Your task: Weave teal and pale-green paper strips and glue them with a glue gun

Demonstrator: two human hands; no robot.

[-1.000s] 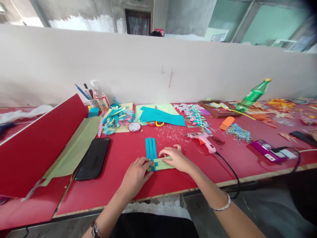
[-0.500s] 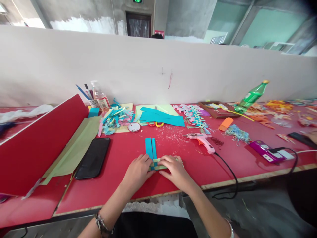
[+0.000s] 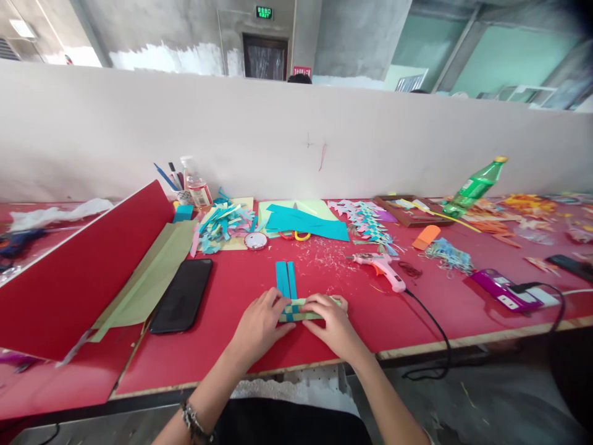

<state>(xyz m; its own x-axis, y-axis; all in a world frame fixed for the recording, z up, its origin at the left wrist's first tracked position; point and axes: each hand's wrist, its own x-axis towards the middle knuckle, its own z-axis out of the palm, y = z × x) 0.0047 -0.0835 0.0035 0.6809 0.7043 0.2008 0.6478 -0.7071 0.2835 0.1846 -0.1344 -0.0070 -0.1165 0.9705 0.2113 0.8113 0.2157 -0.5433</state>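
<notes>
Two blue paper strips [image 3: 285,281], side by side, stand away from me on the red tabletop. Their near ends cross pale green paper strips [image 3: 303,316] in a small checkered weave. My left hand [image 3: 262,321] pinches the left end of this weave, thumb at the near edge and fingers on top. On the other side, my right hand [image 3: 331,321] has its fingers closed over the right part of the pale green strips. Both hands rest low over the table, and their fingers hide part of the weave.
A black phone [image 3: 181,296] lies left, beside green paper sheets [image 3: 143,278] and a red board [image 3: 92,278]. Right of my hands is a pink glue gun [image 3: 380,267] with a cord. Behind lie paper scraps [image 3: 222,222], a tape roll [image 3: 256,240] and blue sheets [image 3: 310,222].
The view has shifted slightly, moving everything a little right and down in the picture. My fingers have moved slightly on the weave. A person's hand at the far right has left the view.
</notes>
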